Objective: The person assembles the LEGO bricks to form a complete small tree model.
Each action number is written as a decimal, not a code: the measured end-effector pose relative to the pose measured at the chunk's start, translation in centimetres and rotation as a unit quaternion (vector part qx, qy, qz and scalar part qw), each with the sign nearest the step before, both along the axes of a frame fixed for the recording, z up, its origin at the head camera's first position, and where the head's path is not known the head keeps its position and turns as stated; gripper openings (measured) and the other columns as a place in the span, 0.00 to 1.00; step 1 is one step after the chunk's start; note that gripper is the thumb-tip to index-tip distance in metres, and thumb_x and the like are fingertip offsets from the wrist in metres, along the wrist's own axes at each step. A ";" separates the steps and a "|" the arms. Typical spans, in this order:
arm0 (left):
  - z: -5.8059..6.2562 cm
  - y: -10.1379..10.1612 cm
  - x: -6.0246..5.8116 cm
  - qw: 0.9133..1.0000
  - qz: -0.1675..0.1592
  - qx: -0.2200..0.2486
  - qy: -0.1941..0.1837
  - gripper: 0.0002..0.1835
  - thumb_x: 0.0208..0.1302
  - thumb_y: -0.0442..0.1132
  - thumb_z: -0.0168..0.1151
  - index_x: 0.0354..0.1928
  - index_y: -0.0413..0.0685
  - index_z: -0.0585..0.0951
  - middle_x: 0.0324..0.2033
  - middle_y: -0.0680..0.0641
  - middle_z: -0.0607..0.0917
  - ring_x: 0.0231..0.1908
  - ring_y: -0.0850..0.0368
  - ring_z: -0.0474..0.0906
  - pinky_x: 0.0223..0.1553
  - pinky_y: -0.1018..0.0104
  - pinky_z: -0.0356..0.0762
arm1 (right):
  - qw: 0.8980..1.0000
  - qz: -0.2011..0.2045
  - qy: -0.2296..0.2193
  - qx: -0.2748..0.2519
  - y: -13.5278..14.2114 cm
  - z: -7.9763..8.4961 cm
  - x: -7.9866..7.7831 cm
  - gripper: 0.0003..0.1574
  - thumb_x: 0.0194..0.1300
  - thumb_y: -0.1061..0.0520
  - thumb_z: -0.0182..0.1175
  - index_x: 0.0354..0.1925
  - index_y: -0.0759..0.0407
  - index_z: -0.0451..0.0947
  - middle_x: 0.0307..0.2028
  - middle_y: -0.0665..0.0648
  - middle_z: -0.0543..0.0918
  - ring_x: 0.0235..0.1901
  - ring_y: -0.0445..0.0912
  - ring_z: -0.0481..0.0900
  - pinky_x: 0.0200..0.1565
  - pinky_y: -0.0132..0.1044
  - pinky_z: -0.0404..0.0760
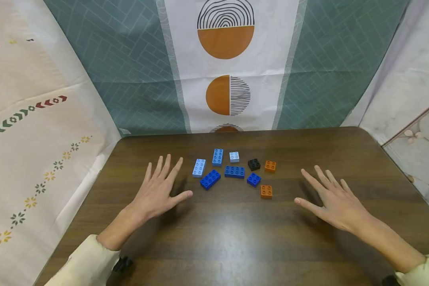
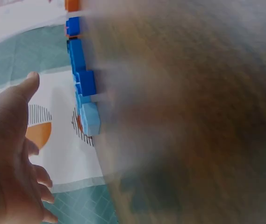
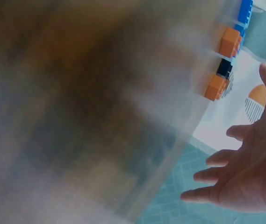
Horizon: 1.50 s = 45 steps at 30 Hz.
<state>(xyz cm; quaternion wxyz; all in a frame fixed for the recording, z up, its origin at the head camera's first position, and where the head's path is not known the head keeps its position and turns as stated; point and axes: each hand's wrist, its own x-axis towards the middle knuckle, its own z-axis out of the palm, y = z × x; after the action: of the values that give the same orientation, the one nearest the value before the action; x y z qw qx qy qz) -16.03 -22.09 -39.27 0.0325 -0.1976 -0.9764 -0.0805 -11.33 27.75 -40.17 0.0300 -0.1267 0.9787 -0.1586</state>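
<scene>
Several toy bricks lie apart in a loose group on the brown table. On the left are a light blue brick (image 1: 199, 168), a medium blue brick (image 1: 217, 157) and a dark blue brick (image 1: 210, 179). A long blue brick (image 1: 234, 171) and a small pale blue brick (image 1: 234, 157) sit mid-group. To the right are a black brick (image 1: 254, 164), a small blue brick (image 1: 254, 179) and two orange bricks, one farther back (image 1: 270, 166), one nearer (image 1: 266, 192). My left hand (image 1: 157, 194) hovers left of them, fingers spread. Holding nothing, my right hand (image 1: 337, 200) is spread to their right.
The wooden table (image 1: 221, 238) has rounded far corners. A patterned cloth (image 1: 139, 71) hangs behind its far edge. Pale printed cloths flank it, one on the left (image 1: 32, 139) and one on the right (image 1: 411, 79). Dark straps show by both cuffs.
</scene>
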 end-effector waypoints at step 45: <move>-2.9 19.6 -1.7 0.877 -0.170 0.397 -0.211 0.34 0.71 0.36 0.72 0.76 0.42 0.72 0.72 0.46 0.77 0.67 0.52 0.78 0.65 0.71 0.74 | 0.927 0.032 -0.083 -0.364 -3.4 -2.1 -10.3 0.42 0.69 0.61 0.73 0.74 0.72 0.69 0.72 0.69 0.72 0.72 0.65 0.70 0.67 0.54 0.73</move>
<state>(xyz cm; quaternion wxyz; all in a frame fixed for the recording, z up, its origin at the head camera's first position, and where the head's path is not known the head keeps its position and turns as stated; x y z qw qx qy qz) -17.71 -2.52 -42.15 -0.1124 -0.3091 -0.7978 -0.5053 -21.67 24.34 -42.28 0.0676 -0.1464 0.8430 -0.5132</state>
